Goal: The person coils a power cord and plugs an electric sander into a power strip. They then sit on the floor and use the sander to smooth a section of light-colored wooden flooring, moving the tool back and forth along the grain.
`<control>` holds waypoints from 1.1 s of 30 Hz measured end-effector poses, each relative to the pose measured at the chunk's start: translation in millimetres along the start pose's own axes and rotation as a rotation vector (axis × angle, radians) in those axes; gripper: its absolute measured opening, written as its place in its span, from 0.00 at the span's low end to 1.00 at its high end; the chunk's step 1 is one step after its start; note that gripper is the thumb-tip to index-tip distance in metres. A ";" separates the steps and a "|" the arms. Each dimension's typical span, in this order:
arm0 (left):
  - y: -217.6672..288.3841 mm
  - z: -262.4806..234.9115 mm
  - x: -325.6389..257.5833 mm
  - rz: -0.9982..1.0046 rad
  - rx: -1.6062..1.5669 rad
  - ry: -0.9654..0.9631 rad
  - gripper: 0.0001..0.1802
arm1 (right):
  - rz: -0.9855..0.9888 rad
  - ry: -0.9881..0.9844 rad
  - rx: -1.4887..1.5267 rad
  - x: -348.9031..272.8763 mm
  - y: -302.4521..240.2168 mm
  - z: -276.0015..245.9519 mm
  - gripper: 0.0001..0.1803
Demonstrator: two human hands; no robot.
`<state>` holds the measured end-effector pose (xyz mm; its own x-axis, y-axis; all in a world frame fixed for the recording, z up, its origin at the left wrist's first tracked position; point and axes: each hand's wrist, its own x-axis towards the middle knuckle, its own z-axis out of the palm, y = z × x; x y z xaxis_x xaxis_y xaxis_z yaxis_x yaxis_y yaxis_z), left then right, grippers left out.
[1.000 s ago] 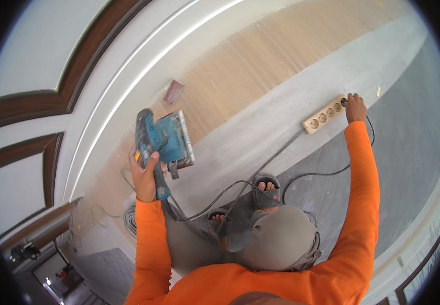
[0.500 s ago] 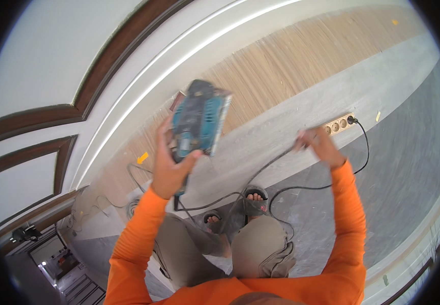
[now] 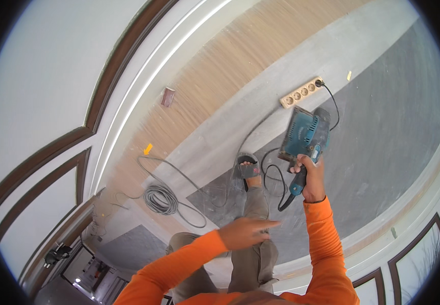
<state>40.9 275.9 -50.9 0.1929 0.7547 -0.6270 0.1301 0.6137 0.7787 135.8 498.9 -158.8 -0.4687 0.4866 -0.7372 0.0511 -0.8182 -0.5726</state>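
A teal and black power sander (image 3: 305,133) is in my right hand (image 3: 311,178), whose fingers wrap round its rear handle. The sander is held up over the grey floor, just below a power strip (image 3: 301,92). Its black cord (image 3: 283,202) leaves the handle end and loops back toward my foot. My left hand (image 3: 248,232) is over my leg with the index finger stretched out and nothing in it. A plug (image 3: 319,83) sits in the far end of the strip.
A coil of grey cable (image 3: 161,199) lies on the floor at the left. A small reddish-brown sandpaper piece (image 3: 167,97) and a yellow arrow-shaped marker (image 3: 148,149) are on the wood-look strip (image 3: 204,76). White wall panels (image 3: 52,71) with brown trim stand at the left. My sandalled foot (image 3: 248,165) is near the cord.
The sander has passed from my left hand to my right and moved rightward. My right hand has left the cable by the power strip. My left hand has come down over my leg.
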 end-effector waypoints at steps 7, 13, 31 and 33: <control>-139.3 -66.5 -222.0 -0.637 -0.087 0.816 0.14 | -0.152 0.311 -0.523 -27.2 -5.4 -90.9 0.33; -189.7 -136.6 -296.2 -0.880 -0.129 0.860 0.20 | -0.052 0.359 -0.652 -51.1 -26.9 -98.5 0.36; -413.4 -384.4 6.8 -0.561 0.665 0.761 0.30 | -0.444 -0.007 -1.832 163.5 -85.0 56.9 0.50; -424.0 -429.1 40.9 -0.707 0.614 1.005 0.39 | -0.513 -0.125 -1.885 221.8 -76.5 77.5 0.47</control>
<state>-423.8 146.1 -415.4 -0.8406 0.3297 -0.4298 0.3613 0.9324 0.0086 -40.5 645.8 -250.7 -0.7884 0.4429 -0.4269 0.5937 0.7294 -0.3397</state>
